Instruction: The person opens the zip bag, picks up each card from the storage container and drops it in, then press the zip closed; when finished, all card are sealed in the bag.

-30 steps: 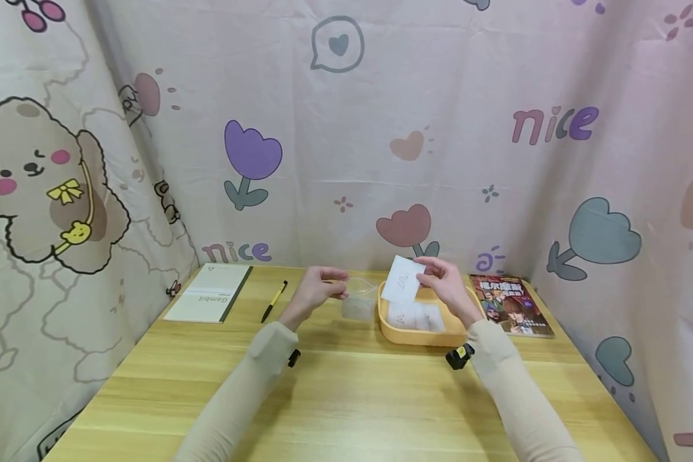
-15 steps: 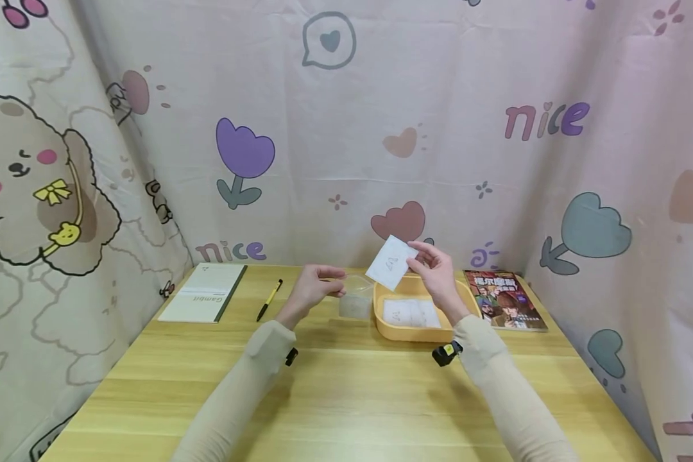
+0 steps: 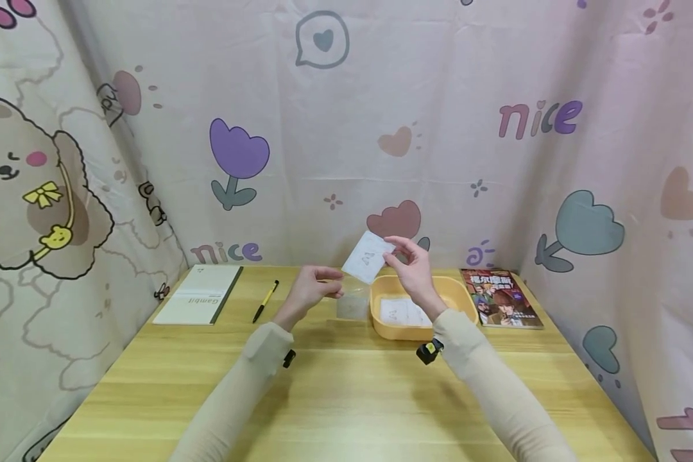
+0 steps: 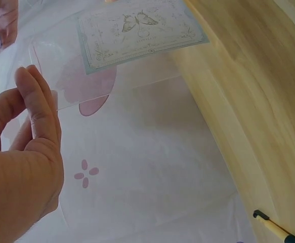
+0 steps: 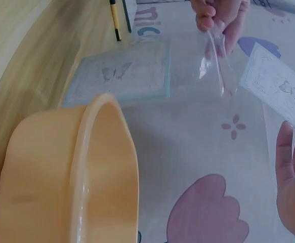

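My left hand pinches the mouth of a clear plastic bag. A pale card with a butterfly print lies in the bag's lower part. My right hand holds another butterfly card by one edge, between thumb and fingers. This card is tilted and close to the bag's opening; in the right wrist view a gap shows between them. Beneath my right hand stands a yellow-orange plastic basin. More pale printed cards lie inside it, partly covered by my forearm.
On the left of the wooden table lie a notebook and a yellow and black pen. A comic-style magazine lies right of the basin. A patterned curtain hangs behind the table.
My right hand has lifted its card up and leftward, away from over the basin to the bag's mouth. The left hand keeps hold of the bag in nearly the same place.
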Available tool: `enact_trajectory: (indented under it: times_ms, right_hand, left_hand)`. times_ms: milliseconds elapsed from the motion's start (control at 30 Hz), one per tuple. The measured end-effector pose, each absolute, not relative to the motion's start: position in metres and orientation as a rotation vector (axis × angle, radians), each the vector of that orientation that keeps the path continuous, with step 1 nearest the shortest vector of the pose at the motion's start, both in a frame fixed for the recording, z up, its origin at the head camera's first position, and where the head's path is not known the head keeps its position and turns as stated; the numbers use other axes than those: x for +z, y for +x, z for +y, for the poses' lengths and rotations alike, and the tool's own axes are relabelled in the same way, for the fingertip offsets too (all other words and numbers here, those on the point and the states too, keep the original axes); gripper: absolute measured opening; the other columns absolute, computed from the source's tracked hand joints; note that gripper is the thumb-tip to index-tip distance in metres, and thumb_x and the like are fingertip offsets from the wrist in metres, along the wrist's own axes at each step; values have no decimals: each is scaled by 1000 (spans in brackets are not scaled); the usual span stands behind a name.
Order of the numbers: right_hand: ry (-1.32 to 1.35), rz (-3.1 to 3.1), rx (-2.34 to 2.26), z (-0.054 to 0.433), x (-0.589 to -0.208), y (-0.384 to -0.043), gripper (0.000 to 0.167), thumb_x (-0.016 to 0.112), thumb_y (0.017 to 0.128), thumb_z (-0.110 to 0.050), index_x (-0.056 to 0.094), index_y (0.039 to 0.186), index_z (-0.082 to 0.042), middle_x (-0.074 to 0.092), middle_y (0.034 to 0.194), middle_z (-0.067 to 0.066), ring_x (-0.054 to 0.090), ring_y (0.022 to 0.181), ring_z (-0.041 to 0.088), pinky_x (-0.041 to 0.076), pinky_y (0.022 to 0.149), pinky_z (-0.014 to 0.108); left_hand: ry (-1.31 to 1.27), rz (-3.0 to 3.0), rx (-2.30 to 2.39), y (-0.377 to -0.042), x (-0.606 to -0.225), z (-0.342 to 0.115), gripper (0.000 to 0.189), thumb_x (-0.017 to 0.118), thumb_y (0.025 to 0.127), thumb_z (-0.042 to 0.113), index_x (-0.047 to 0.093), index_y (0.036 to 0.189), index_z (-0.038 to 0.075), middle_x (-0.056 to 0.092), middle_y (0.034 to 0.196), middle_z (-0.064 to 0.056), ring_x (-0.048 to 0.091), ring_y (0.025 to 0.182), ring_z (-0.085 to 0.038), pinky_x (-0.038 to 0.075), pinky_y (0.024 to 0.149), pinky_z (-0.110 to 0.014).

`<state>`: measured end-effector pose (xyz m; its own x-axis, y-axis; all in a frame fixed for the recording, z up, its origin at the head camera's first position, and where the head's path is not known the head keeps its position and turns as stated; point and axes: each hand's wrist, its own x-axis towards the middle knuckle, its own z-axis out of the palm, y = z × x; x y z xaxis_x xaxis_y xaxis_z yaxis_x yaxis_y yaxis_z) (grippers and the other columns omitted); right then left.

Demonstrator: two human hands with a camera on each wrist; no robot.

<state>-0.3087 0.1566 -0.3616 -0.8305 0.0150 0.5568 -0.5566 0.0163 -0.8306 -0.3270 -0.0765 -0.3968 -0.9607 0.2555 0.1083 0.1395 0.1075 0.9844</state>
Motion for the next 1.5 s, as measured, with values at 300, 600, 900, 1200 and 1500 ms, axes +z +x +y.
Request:
enact_trajectory:
  times_ms: [300,600,900,1200,1500]
  right_hand:
    - [601,-2016,1679,143,-358,-300,28,63,90,7,65,117,6,62,102,25,60,82,19,59,68,23]
    - [676,-2126,1465,140,-362,-293,24,63,90,7,70,113,1,64,98,23,62,82,35,58,75,24]
    - [727,-2175,1346,137,-368,-292,24,63,88,10,71,109,1,68,100,23,63,87,32,60,83,47]
    - [704,-2198,1326,144,-397,-318,24,66,88,4,73,110,-6,69,102,18,63,89,29,60,85,45]
    - [718,-2205,1300,146,-402,-317,25,69,87,1,75,106,-14,72,101,10,64,90,20,62,82,34]
  left_hand:
    - [388,2248,2021,-327,-399,-77,33,69,84,-7,65,117,-10,69,111,-25,70,67,-14,64,72,-31]
    - [402,2268,2002,-327,-399,-75,30,69,86,-5,67,116,-8,68,114,-26,71,70,-16,64,73,-31]
    - [409,2288,1992,-327,-397,-74,27,70,86,-3,69,113,-6,70,112,-23,71,72,-18,64,76,-34]
    - [409,2278,2004,-329,-398,-74,26,70,85,-4,70,112,-6,70,110,-22,71,72,-18,63,80,-42]
    - [408,2298,1972,-327,-397,-74,27,71,86,-1,69,112,-4,70,112,-21,72,75,-19,64,76,-34]
